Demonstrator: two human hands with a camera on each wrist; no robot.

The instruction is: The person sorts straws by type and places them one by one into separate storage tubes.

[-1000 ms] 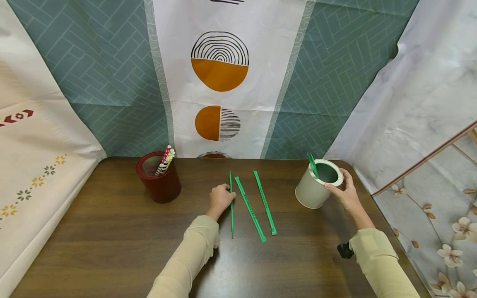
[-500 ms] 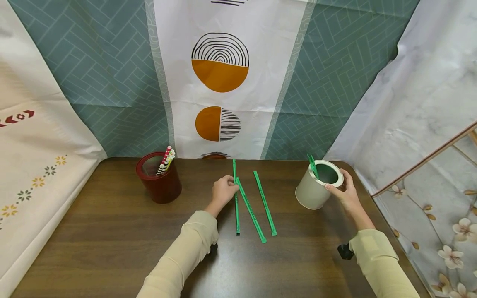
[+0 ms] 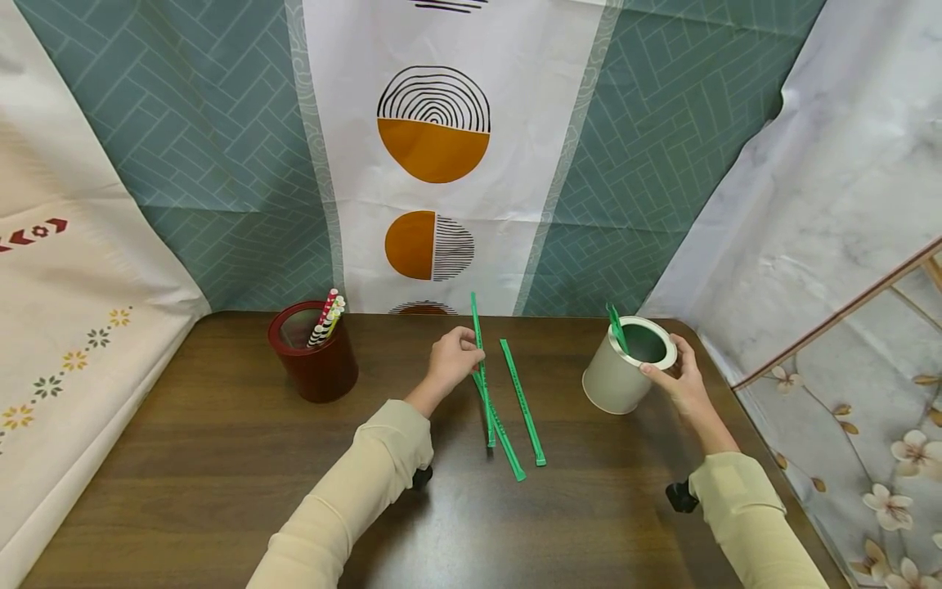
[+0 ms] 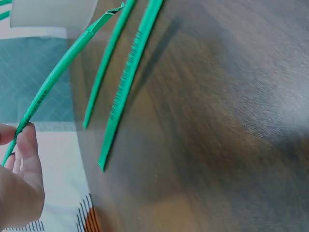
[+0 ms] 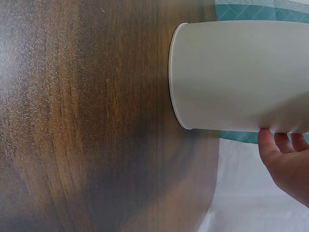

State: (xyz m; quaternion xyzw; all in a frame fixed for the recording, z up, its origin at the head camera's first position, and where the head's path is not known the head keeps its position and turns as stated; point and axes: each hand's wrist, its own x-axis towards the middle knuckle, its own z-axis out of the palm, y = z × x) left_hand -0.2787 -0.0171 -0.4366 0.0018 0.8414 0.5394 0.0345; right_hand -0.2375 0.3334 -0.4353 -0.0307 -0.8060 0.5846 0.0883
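Observation:
In the head view my left hand [image 3: 450, 361] pinches a green paper-wrapped straw [image 3: 477, 323] between thumb and fingers. This straw [image 4: 59, 71] slants up off the table in the left wrist view, its wrapper printed with small dark letters. Two more wrapped straws lie on the tabletop: one [image 3: 509, 446] partly crossed by the held straw, the other [image 3: 523, 401] farther right. My right hand [image 3: 684, 383] grips the off-white canister [image 3: 609, 378] at its right side, thumb by the rim. Several green straws [image 3: 616, 329] lean inside it. In the right wrist view fingertips press the canister wall [image 5: 236, 75].
A dark red cup [image 3: 316, 368] with patterned sticks [image 3: 326, 319] stands at the back left of the brown wooden table [image 3: 221, 458]. Patterned cloth [image 3: 243, 164] hangs behind the table's back edge, and pale cloths drape at both sides.
My left hand has raised its straw off the table and carried it rightward, across the middle straw. My right hand and the canister stay where they were.

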